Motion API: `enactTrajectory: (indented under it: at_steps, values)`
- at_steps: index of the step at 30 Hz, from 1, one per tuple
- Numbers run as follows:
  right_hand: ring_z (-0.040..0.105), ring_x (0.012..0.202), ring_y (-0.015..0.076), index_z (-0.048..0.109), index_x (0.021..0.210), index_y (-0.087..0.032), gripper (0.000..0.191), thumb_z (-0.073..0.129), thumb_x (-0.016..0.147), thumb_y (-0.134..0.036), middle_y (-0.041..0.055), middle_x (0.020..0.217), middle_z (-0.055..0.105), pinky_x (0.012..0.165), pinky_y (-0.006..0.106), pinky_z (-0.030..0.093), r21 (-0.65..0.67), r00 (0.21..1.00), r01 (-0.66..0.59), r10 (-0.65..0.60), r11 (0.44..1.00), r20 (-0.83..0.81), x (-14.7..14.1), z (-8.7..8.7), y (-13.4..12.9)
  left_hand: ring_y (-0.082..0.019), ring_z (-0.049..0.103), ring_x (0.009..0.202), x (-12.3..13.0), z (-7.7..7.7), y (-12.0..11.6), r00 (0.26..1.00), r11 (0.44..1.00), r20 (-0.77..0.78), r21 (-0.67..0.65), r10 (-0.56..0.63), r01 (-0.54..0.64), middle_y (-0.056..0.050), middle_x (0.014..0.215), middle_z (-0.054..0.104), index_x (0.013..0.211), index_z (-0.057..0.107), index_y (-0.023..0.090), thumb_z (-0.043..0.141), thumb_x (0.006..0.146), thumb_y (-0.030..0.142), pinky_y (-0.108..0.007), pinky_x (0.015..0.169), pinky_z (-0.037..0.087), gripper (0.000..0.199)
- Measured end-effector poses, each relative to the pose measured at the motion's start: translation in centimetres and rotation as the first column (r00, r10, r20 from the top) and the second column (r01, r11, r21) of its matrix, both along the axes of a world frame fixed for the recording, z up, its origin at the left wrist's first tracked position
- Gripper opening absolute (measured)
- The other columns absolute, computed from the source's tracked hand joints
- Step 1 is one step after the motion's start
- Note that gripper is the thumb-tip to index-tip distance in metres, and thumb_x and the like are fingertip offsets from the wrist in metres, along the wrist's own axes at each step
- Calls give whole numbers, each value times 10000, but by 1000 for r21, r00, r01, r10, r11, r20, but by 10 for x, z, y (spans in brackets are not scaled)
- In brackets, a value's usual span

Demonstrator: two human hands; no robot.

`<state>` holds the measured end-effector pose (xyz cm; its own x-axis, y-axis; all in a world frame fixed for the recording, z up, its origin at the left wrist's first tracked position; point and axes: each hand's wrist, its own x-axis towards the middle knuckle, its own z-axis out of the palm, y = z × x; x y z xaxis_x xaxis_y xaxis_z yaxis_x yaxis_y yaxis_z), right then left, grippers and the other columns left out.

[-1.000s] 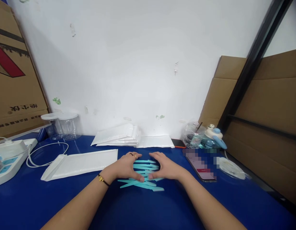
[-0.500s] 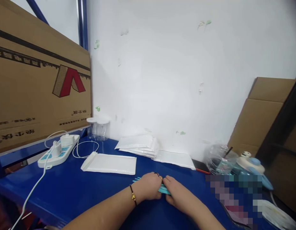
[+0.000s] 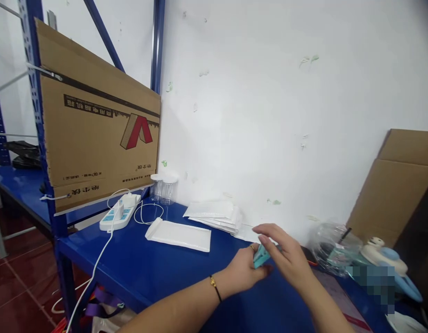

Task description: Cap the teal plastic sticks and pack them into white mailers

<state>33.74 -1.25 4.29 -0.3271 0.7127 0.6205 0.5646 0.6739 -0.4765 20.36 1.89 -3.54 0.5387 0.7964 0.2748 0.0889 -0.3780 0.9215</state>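
Observation:
My left hand (image 3: pixel 241 269), with a ring and a beaded black bracelet, is closed around a small turquoise plastic piece (image 3: pixel 260 257). Most of that piece is hidden by fingers, so its exact kind cannot be made out. Just above and to its right is my right hand (image 3: pixel 286 254), its fingers stretched and apart. The right fingers come close to the piece or touch it; I cannot tell which. Both hands are over the front of the blue tabletop (image 3: pixel 179 277). A white padded mailer (image 3: pixel 182 236) lies flat to their left, and a stack of white mailers (image 3: pixel 212 215) rests behind.
A white power strip (image 3: pixel 121 215) with plugged chargers and cables lies at the left. Two clear lidded jars (image 3: pixel 168 190) stand against the wall. On the right are a clear plastic cup (image 3: pixel 330 249), a white-and-blue object (image 3: pixel 387 259) and a cardboard sheet (image 3: pixel 390 185).
Both hands have moved right and risen with the turquoise piece. My right hand has lifted and spread its fingers. The view has turned left, showing more of the shelf and floor.

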Motion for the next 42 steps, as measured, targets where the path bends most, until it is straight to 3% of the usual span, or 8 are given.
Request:
enactTrajectory:
  at_steps: [7, 12, 19, 25, 28, 31, 35, 42]
  values:
    - [584, 872, 216, 630, 912, -243, 282, 365, 914, -341, 70, 922, 621, 808, 341, 462, -159, 985, -66, 90, 985, 149, -37, -17, -15, -111, 452, 598, 3, -25, -14, 995, 997, 59, -21, 81, -80, 12, 637, 511, 701, 514, 166, 599, 702, 225, -225, 525, 346, 103]
    - [510, 1124, 256, 369, 1323, -279, 601, 596, 785, -425, 104, 1217, 544, 949, 412, 409, -310, 916, -232, 100, 922, -388, -12, -34, -19, -48, 293, 429, -10, -6, -35, 972, 927, 234, -369, 24, 66, 85, 511, 369, 713, 452, 182, 636, 729, 361, -203, 452, 251, 257]
    - [515, 1129, 335, 663, 893, -185, 355, 606, 729, -496, 122, 1106, 635, 1000, 490, 345, -539, 683, -677, 155, 500, -714, -22, -65, -68, -9, 137, 384, -18, 6, -81, 698, 204, 584, -688, -414, 697, 107, 462, 219, 557, 276, 172, 678, 670, 145, -133, 402, 196, 418]
    - [608, 626, 174, 448, 553, -216, 323, 581, 796, -382, -21, 507, 492, 773, 398, 508, -282, 370, -652, -29, 704, -928, -17, -64, -88, -157, 570, 736, -53, -3, -81, 822, 717, 87, -444, -562, 537, -21, 793, 594, 856, 614, 146, 783, 563, 413, -266, 659, 453, 431]
    - [225, 308, 55, 404, 597, -218, 314, 516, 865, -338, -104, 405, 208, 408, 211, 414, -154, 130, -607, -93, 780, -987, 3, -55, -94, -266, 530, 1043, -94, -1, -52, 941, 998, -334, -29, 47, -60, -97, 1158, 563, 1196, 510, 186, 776, 493, 540, -371, 895, 422, 830]
    - [74, 329, 53, 454, 676, -222, 241, 499, 888, -327, -116, 424, 134, 333, 154, 300, -117, -7, -559, -145, 821, -989, 15, -55, -99, -325, 278, 1303, -128, -4, -15, 733, 889, -507, 313, 453, -333, -154, 1416, 334, 1334, 387, 179, 585, 682, 626, -468, 1055, 236, 815]
    - [123, 313, 42, 528, 822, -218, 87, 529, 875, -287, -118, 405, 234, 324, 151, 271, -121, -88, -578, -209, 807, -974, 12, -65, -103, -368, 83, 1359, -146, -14, 12, 547, 907, -724, 349, 421, -236, -114, 1473, 240, 1383, 308, 238, 533, 668, 697, -604, 1043, 94, 878]
    - [234, 297, 21, 557, 868, -203, 64, 582, 844, -257, -111, 388, 341, 324, 155, 228, -111, -140, -632, -255, 767, -957, 12, -75, -107, -248, 485, 1142, -154, -23, -16, 690, 908, -619, 393, 375, -142, -50, 1246, 533, 1250, 458, 303, 531, 764, 565, -441, 1020, 278, 557]
